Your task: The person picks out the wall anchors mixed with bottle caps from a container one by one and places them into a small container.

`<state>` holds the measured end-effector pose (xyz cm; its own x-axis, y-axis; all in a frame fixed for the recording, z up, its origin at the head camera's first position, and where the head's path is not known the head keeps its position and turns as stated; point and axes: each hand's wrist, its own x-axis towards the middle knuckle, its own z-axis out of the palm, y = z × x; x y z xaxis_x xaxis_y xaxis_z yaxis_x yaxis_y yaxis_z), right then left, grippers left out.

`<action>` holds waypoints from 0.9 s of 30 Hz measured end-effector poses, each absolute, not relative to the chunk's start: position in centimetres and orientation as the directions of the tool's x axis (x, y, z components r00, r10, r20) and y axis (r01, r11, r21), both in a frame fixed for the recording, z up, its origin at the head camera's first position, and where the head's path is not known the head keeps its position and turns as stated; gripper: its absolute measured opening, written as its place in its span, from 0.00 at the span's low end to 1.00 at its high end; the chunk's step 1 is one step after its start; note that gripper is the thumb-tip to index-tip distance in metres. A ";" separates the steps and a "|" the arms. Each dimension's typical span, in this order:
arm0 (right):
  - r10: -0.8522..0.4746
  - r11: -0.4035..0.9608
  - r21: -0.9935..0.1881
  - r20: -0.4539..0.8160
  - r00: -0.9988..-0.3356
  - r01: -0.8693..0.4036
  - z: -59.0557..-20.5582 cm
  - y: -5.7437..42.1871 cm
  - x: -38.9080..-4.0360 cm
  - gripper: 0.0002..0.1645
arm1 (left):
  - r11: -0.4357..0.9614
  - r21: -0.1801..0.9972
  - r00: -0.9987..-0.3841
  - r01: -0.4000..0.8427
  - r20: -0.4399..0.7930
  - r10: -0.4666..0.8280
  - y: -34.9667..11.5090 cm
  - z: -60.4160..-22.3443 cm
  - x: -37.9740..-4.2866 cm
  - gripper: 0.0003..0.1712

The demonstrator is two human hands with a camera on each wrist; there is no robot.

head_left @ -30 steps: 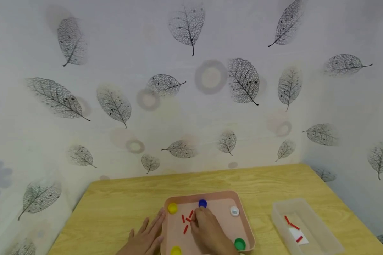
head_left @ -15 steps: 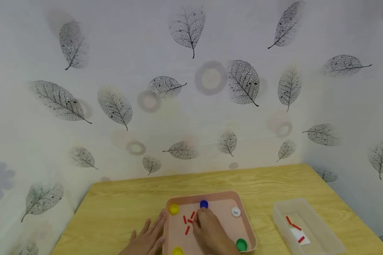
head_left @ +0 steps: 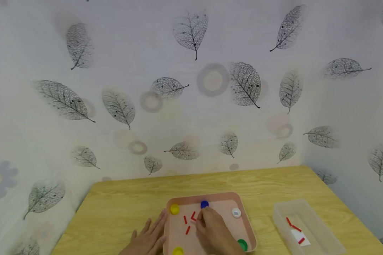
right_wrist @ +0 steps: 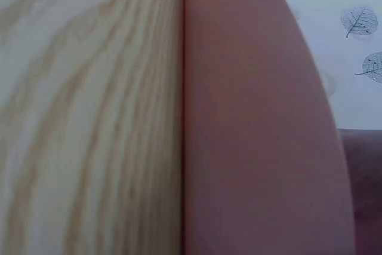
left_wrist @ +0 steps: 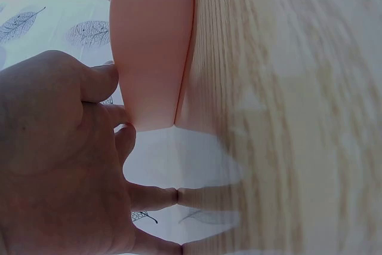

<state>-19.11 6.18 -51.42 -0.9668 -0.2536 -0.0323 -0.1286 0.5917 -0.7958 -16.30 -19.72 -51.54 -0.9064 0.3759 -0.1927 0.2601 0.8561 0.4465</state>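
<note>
Red sticks (head_left: 188,230) lay left of the bunched right hand (head_left: 215,227), grip unclear; arranging them, apparently, called next for gentle placing. The left hand (head_left: 148,238), spread, touched the tray (head_left: 225,209).

The tray (head_left: 222,207) lies left of the box (head_left: 319,230).

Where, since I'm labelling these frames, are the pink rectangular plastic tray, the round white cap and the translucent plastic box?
Pink rectangular plastic tray (head_left: 226,209): head view, bare floor.
Round white cap (head_left: 236,212): head view, middle of its face.
Translucent plastic box (head_left: 290,206): head view, far wall.
</note>
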 end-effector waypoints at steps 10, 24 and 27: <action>-0.247 0.628 -0.667 0.318 -0.915 -0.401 -50.2 8.7 -18.7 0.09 | 0.853 0.428 -0.917 0.300 -0.117 0.381 -19.7 -51.9 -16.6 0.36; -0.160 0.654 -0.705 0.226 -0.961 -0.275 -48.9 13.2 -15.6 0.10 | 0.877 0.338 -0.882 0.342 -0.207 0.423 -19.8 -51.2 -15.3 0.52; -0.132 0.685 -0.678 0.244 -0.961 -0.267 -48.4 14.1 -15.6 0.11 | 0.876 0.336 -0.882 0.346 -0.202 0.426 -19.7 -51.0 -15.4 0.51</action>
<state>-15.57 14.07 -48.36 -0.9607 -0.1322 0.2441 -0.2665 0.6852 -0.6779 -15.38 -19.67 -50.99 -0.8820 0.4257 -0.2019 0.3458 0.8759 0.3365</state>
